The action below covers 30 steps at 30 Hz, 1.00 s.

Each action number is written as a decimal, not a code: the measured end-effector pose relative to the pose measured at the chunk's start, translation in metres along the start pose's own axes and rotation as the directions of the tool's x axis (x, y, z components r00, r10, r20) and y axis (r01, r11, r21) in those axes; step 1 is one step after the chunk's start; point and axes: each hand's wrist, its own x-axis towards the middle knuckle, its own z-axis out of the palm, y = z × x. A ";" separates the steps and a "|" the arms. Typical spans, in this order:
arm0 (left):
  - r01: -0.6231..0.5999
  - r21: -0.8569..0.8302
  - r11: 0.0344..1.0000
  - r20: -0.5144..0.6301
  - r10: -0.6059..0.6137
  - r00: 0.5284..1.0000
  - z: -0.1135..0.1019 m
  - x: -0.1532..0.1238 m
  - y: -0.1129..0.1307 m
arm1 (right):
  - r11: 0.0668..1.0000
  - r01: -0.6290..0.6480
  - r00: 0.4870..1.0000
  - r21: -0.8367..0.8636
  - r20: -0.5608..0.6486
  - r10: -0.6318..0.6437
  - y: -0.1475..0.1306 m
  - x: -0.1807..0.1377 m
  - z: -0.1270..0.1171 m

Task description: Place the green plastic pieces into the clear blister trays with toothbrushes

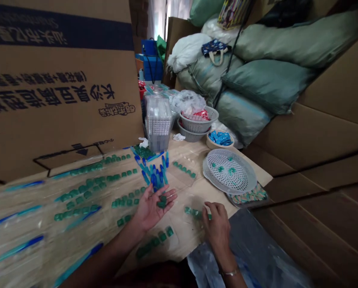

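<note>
My left hand (152,207) lies palm up over the table with its fingers spread, and a few small green pieces (161,202) rest in the palm. My right hand (216,225) is curled, fingertips down on a clear packet of green pieces (193,212) on the table. Rows of clear packets with green pieces and blue pens (89,186) cover the table to the left. A bunch of blue pens (156,174) lies just beyond my left hand.
A large printed cardboard box (59,92) stands at the left. A white perforated tray (229,171) holds a few green pieces at the right. Stacked clear containers (158,122), grey baskets (198,122), a bowl of blue pieces (220,139) and stuffed sacks (257,80) fill the back.
</note>
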 end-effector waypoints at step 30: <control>-0.151 0.685 0.713 -0.023 0.229 0.973 -0.009 -0.010 -0.037 | 0.317 -0.576 0.816 0.753 0.549 0.179 -0.046 -0.009 0.033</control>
